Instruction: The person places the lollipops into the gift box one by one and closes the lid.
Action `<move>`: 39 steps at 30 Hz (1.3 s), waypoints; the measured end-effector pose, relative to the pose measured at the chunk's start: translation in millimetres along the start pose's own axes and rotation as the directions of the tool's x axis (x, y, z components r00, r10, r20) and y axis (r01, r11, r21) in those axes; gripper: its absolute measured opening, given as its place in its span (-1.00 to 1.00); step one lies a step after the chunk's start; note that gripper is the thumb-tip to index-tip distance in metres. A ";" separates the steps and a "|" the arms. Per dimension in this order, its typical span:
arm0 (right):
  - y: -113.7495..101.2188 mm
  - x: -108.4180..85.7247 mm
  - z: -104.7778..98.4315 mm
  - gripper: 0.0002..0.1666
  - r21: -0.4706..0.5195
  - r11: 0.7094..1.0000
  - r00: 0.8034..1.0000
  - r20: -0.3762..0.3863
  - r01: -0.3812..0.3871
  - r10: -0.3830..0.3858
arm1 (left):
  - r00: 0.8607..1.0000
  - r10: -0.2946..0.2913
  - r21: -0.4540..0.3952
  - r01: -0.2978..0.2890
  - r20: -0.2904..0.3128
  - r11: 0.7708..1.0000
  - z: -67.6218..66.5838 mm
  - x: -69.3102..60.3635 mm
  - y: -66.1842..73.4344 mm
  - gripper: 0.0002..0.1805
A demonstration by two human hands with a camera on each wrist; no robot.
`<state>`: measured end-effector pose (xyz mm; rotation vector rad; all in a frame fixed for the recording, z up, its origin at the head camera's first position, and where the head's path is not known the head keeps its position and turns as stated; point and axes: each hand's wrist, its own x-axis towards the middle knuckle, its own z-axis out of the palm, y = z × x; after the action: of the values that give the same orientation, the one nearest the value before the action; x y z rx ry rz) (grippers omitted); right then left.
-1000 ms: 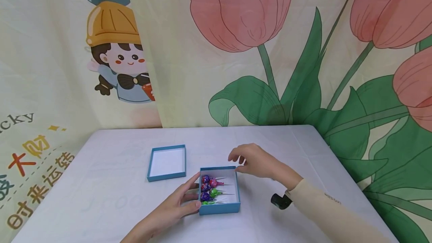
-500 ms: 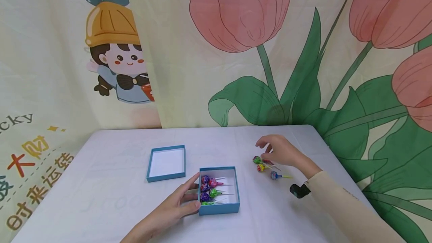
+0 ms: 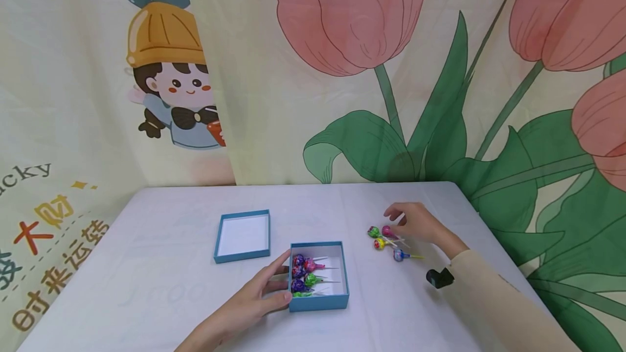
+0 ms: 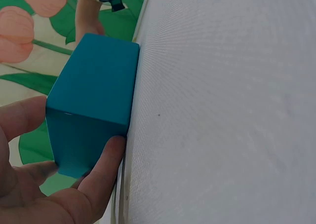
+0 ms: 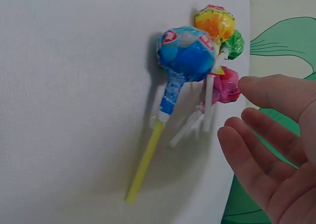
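Note:
A blue open-topped box (image 3: 320, 302) stands on the white table with several lollipops (image 3: 299, 272) inside, purple, pink and green. My left hand (image 3: 259, 289) rests against its left side, fingers along the wall and thumb at the near corner. To the right lie loose lollipops: blue (image 5: 185, 56) with a yellow stick, yellow-orange (image 5: 215, 22), green (image 5: 235, 45) and pink (image 5: 229, 86). My right hand (image 3: 420, 221) hovers over the pink one, its thumb tip very close to the wrapper. Thumb and fingers stand apart there; whether they touch is unclear.
The box's shallow blue lid (image 3: 242, 258) lies inside-up behind and to the left of the box. Behind the table (image 3: 161, 265) hangs a printed cloth (image 3: 264, 96) with tulips and a cartoon figure.
My right hand has moved from the box's far right corner out to the loose lollipops, then slightly further right, uncovering the pink one. My left hand and the box stay in place.

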<state>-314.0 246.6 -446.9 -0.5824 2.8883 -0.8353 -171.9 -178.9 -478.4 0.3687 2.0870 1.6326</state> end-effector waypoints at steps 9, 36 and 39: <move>7.8 2.7 11.2 -0.63 0.017 0.999 0.998 0.040 -0.045 0.045 | 1.000 0.013 -0.011 -0.013 0.000 1.000 0.1 -0.5 -0.6 -0.08; 2.7 0.8 6.9 -0.73 0.003 0.999 0.999 0.006 -0.032 0.032 | 1.000 -0.001 -0.015 0.001 0.001 1.000 0.9 -0.1 -0.1 -0.08; -1.5 1.7 2.6 -0.71 -0.011 1.000 1.000 -0.012 -0.010 0.009 | 1.000 0.000 -0.011 0.000 0.000 1.000 0.8 -0.7 0.9 -0.08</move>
<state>-314.6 243.5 -448.2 -0.5663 2.9060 -0.8245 -170.9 -178.3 -477.5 0.3648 2.0768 1.6433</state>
